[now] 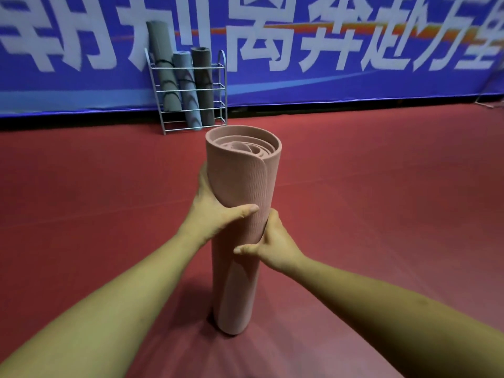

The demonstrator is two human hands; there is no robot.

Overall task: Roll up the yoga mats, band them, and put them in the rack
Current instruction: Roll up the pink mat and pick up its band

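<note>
On my feed the left hand grips the pink mat from its left side. Its thumb lies across the front and its fingers are hidden behind the roll. The mat stands on end on the floor, in front of the rack and well apart from it, with its loose outer edge facing me. The right hand holds it just lower, from the right, thumb across the front and fingers again out of sight. Both forearms run off the bottom of my view.

The floor is a red sports surface. Behind it a blue banner with large white characters covers the wall. The characters are blurred and cut off, so I cannot read them.

I count one pink mat, one wire rack against the banner, and three rolled mats in it: a leaning grey mat, a blue-grey mat and a dark grey mat. Dark marks ring them, but I cannot tell whether these are bands.
</note>
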